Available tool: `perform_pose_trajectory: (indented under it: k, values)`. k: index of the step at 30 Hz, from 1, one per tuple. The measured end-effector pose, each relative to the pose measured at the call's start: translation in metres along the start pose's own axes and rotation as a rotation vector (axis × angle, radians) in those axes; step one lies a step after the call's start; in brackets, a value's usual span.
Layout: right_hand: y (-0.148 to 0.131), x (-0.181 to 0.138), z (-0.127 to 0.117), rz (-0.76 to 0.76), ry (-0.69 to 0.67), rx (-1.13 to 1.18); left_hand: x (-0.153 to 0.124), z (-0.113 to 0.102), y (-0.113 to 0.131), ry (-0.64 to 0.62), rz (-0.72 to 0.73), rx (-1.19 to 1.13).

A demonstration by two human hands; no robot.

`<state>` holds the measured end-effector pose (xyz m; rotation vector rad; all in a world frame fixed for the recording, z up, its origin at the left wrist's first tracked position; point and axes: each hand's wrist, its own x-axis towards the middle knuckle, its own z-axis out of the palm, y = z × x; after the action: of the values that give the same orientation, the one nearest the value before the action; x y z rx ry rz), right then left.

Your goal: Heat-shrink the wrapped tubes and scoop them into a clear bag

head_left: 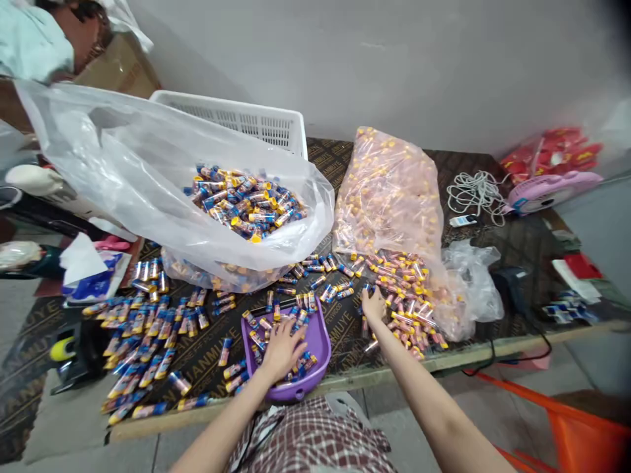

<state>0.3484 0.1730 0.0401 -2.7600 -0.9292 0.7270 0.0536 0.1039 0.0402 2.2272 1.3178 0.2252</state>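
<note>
My left hand [284, 347] lies palm down in a purple tray [323, 351], its fingers spread over small tubes with blue and yellow ends. To the right, my right hand [373, 306] reaches down to the table with curled fingers. A blue-ended tube [367, 288] shows at its fingertips, but whether it is gripped is hidden. Beside that hand is a loose heap of pink tubes with yellow ends [407, 315]. Many blue-and-yellow tubes [162, 322] lie spread left of the tray.
An open plastic bag [148, 190] of blue-and-yellow tubes stands behind the tray, before a white basket [286, 121]. A clear bag [389, 190] holds pink tubes. Rightward are a white cable [476, 194], a pink fan [549, 192] and a crumpled bag [473, 276]. A tape dispenser [79, 355] sits left.
</note>
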Motion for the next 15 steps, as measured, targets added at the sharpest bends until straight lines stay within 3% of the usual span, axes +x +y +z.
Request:
perform_pose_trajectory:
  k: [2,3,6,8,11,15]
  values:
    - [-0.017,0.015,0.013,0.051,-0.011,0.027,-0.015,-0.007,-0.010,0.070,-0.070,-0.006]
    - [-0.027,0.017,0.024,0.065,-0.016,0.039,-0.023,-0.010,-0.021,0.163,-0.211,0.003]
    - [-0.061,0.007,0.060,0.049,-0.010,0.059,-0.042,-0.023,-0.074,0.550,-0.912,0.036]
    - [-0.082,-0.005,0.080,-0.009,-0.002,0.057,-0.045,-0.031,-0.114,0.671,-1.212,0.004]
    - [-0.107,-0.016,0.098,-0.109,0.004,0.032,-0.025,-0.043,-0.160,0.652,-1.269,-0.057]
    - [-0.121,-0.019,0.107,-0.204,-0.011,-0.036,0.020,-0.046,-0.172,0.581,-1.158,-0.014]
